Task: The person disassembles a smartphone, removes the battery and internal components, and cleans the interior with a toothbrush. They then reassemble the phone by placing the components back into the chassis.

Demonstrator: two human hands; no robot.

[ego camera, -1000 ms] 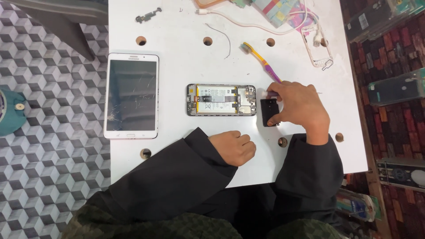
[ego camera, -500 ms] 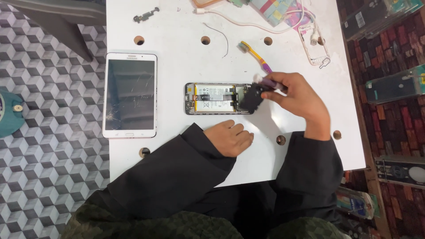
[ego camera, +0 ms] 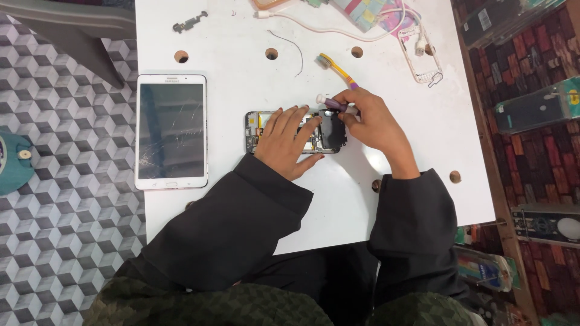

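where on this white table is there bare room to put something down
Free: the white table right of the right hand, and between the white tablet and opened phone. Crowded: the far edge, with yellow toothbrush and cables.

A white tablet [ego camera: 171, 131] with a cracked dark screen lies face up at the left edge of a white table [ego camera: 241, 90] with round holes. A yellow toothbrush [ego camera: 336, 66] with a purple handle end rests near the top, beside a thin wire [ego camera: 295, 49]. A white cable [ego camera: 314, 25] and a pale phone frame [ego camera: 421, 55] lie farther back. Grey cube-patterned floor tiles [ego camera: 66, 229] show at left.
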